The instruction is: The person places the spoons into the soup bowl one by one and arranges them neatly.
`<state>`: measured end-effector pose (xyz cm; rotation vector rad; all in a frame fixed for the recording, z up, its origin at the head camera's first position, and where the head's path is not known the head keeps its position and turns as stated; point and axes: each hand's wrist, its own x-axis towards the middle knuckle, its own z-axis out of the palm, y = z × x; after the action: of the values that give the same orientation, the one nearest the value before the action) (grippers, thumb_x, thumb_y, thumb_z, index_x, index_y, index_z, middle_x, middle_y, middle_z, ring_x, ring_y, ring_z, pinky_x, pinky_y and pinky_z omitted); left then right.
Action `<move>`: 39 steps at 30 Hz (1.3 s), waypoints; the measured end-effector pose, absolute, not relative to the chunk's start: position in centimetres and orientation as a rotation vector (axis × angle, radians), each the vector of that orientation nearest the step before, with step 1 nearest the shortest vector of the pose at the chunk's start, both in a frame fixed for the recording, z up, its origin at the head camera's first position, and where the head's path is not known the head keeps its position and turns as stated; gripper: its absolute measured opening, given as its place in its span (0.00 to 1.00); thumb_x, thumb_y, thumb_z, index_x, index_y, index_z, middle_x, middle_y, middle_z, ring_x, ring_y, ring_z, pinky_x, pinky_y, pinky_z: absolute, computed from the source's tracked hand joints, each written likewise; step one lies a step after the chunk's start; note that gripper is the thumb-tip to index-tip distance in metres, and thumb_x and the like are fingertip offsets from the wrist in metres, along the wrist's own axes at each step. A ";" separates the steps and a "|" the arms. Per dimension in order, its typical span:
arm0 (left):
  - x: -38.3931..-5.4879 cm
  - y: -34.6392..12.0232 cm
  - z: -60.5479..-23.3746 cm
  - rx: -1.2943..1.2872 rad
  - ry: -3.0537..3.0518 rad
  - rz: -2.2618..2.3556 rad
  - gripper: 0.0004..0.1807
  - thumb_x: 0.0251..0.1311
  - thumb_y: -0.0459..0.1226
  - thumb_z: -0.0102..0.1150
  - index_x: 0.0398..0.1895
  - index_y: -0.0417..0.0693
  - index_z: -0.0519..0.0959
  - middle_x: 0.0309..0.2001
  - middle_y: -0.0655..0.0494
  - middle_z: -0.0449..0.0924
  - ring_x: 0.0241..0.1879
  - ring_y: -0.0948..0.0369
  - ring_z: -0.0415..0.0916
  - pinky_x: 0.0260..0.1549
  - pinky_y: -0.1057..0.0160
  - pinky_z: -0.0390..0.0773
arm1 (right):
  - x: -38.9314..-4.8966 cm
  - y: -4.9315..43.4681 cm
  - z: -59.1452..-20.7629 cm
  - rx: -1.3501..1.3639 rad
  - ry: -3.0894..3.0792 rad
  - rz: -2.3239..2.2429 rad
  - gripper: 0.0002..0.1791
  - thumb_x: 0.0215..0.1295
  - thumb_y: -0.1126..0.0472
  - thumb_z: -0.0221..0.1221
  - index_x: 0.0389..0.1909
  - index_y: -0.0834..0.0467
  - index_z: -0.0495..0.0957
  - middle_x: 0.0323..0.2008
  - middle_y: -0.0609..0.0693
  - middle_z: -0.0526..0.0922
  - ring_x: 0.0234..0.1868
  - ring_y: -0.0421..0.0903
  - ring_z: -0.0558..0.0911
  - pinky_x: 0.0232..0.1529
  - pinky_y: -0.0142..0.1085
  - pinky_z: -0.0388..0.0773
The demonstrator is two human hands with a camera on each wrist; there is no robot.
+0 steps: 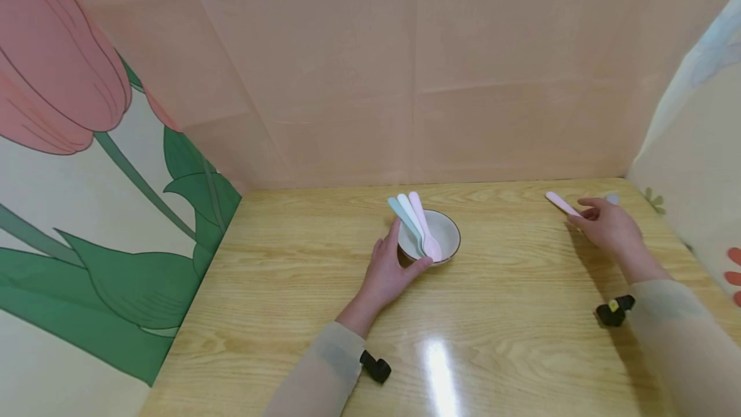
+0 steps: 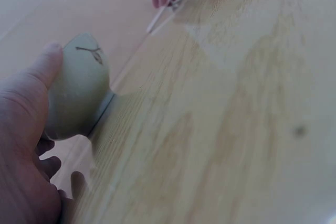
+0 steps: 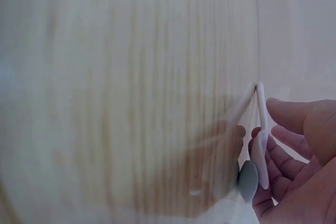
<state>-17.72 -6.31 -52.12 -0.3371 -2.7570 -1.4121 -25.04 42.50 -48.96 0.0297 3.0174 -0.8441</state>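
My left hand (image 1: 389,275) grips the near-left side of a white bowl (image 1: 447,237) with a dark rim, thumb at the front and fingers along its left side. Inside lean three spoons: a blue-green spoon (image 1: 399,208), a white spoon (image 1: 408,206) and a pink spoon (image 1: 416,207), handles over the far rim. At the far right, my right hand (image 1: 612,227) holds another pink spoon (image 1: 560,201). In the right wrist view this spoon (image 3: 263,108) tilts, handle tip at the tabletop. Beside its scoop shows a grey-green rounded piece (image 3: 248,181), mostly hidden; whether my hand holds it is unclear.
The glossy wood-grain table (image 1: 498,340) ends at a pinkish-brown cloth wall (image 1: 347,82) at the back. A tulip-printed panel (image 1: 133,295) borders the left side, and a pale panel (image 1: 695,172) the right. A light reflection lies near the front.
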 end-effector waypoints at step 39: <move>-17.7 -6.3 -52.2 -0.339 -2.756 -1.423 0.62 0.66 0.70 0.69 0.93 0.70 0.41 0.87 0.50 0.58 0.83 0.34 0.52 0.76 0.27 0.59 | -25.2 40.0 -48.5 -0.013 2.930 -0.887 0.41 0.83 0.51 0.61 0.82 0.72 0.59 0.57 0.77 0.79 0.44 0.63 0.85 0.37 0.46 0.81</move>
<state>-17.71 -6.30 -52.19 -0.3389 -2.7562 -1.4229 -25.16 40.05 -48.47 -0.0126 2.9300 -0.8866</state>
